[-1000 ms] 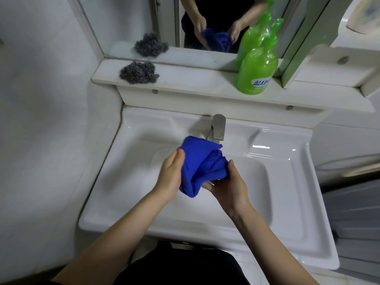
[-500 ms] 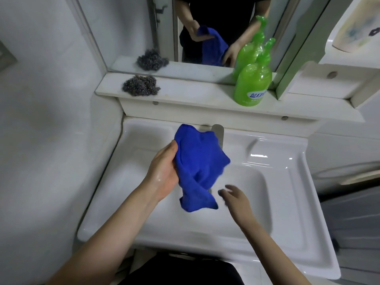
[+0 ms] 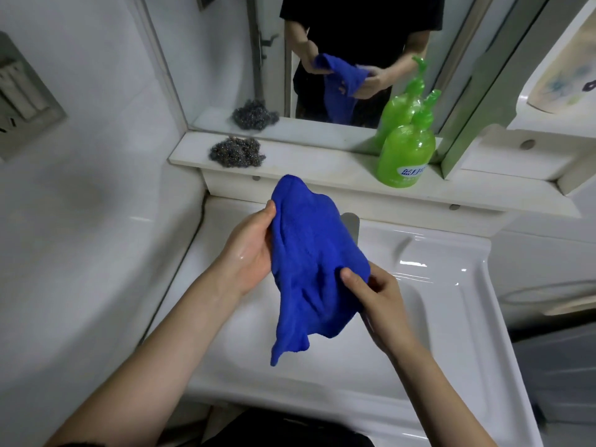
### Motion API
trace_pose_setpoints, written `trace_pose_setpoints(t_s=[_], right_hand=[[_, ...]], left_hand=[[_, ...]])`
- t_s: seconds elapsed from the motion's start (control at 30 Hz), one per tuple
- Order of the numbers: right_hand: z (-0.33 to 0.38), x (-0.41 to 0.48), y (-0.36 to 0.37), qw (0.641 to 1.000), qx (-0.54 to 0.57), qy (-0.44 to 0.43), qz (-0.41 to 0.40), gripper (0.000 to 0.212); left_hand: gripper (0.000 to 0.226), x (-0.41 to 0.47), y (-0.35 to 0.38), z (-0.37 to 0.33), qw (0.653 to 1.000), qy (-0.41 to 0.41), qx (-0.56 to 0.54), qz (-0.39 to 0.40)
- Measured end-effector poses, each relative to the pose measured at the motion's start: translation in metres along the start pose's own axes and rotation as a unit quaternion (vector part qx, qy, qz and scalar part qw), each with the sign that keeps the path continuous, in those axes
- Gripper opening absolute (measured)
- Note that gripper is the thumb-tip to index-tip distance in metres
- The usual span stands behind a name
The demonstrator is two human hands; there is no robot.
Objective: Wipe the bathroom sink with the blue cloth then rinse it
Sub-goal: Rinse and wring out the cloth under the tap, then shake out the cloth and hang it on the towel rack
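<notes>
Back on the blue cloth (image 3: pixel 309 269) at its 4 o'clock edge with the right hand (image 3: pixel 374 295), thumb pinching, after letting go half a second ago, while gripping its 10 o'clock side with the left hand (image 3: pixel 248 250). Hangs loose, no longer bunched, above the sink (image 3: pixel 458 333) basin, probably being opened out for wiping. Open room below and toward 3 o'clock; faucet (image 3: pixel 351 225) close behind at 12, shelf (image 3: pixel 309 162) edge above it.
</notes>
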State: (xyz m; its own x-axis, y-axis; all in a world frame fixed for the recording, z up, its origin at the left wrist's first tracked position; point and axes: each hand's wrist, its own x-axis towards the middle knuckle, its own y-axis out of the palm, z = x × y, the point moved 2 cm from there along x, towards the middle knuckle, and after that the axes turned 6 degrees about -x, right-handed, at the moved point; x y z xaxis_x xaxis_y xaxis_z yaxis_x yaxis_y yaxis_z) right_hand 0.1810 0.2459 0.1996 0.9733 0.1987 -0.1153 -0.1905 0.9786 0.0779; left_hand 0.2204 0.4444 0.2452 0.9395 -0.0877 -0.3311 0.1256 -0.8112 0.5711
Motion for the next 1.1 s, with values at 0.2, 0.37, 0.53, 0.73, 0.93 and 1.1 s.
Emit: trace_pose_setpoints(t_s=[0.2, 0.37, 0.53, 0.73, 0.93, 1.1], right_hand=[[-0.019, -0.015, 0.010, 0.993, -0.056, 0.032, -0.095, 0.038], [-0.066, -0.040, 0.011, 0.975, -0.134, 0.110, -0.142, 0.034], [-0.091, -0.068, 0.002, 0.946, -0.151, 0.176, -0.225, 0.044], [-0.089, -0.107, 0.005, 0.918, -0.130, 0.183, -0.326, 0.045], [-0.063, -0.164, 0.022, 0.870, -0.124, 0.140, -0.456, 0.042], [-0.055, -0.238, 0.025, 0.812, -0.107, 0.153, -0.553, 0.039]], left_hand=[[0.030, 0.002, -0.036, 0.036, 0.974, -0.007, 0.197, -0.110], [0.018, -0.019, -0.098, 0.105, 0.950, -0.075, 0.269, -0.143], [0.013, -0.062, -0.154, 0.143, 0.858, -0.031, 0.510, -0.048], [0.033, -0.072, -0.164, 0.134, 0.764, 0.028, 0.642, 0.060], [0.028, -0.043, -0.126, 0.107, 0.727, 0.109, 0.655, 0.174], [0.019, -0.038, -0.087, 0.108, 0.705, 0.146, 0.640, 0.268]])
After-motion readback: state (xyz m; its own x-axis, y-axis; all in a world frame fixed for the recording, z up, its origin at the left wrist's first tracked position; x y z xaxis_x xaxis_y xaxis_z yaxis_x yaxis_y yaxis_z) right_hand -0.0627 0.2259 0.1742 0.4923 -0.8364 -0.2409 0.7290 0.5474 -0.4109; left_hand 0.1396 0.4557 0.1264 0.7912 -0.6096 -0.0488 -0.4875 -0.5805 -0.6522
